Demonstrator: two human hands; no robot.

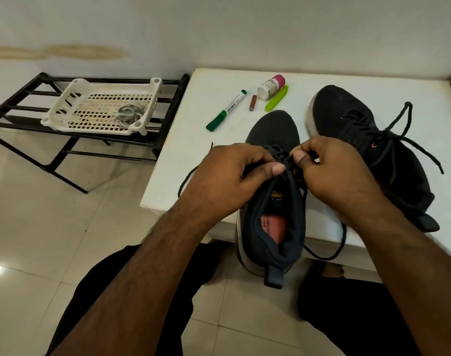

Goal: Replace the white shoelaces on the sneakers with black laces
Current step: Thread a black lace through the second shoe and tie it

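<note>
White table [198, 140], tiled floor below. Far sneaker [368, 140] already black-laced, white laces [128, 114] dropped in basket [65, 116]. Near sneaker [270, 191] at table edge, left hand [227, 181] and right hand [340, 173] both pinching black lace [288, 160] near top eyelets. Probably only tying left.

Marker [227, 109], bottle [271, 86] block far side.

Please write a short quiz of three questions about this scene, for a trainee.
1. True or false: the far sneaker already carries a black lace.
2. Where do the white laces lie? A) in the basket B) on the table C) on the floor
3. What do the left hand and the right hand pinch over the near sneaker?

Key: 1 true; 2 A; 3 the black lace.
</note>
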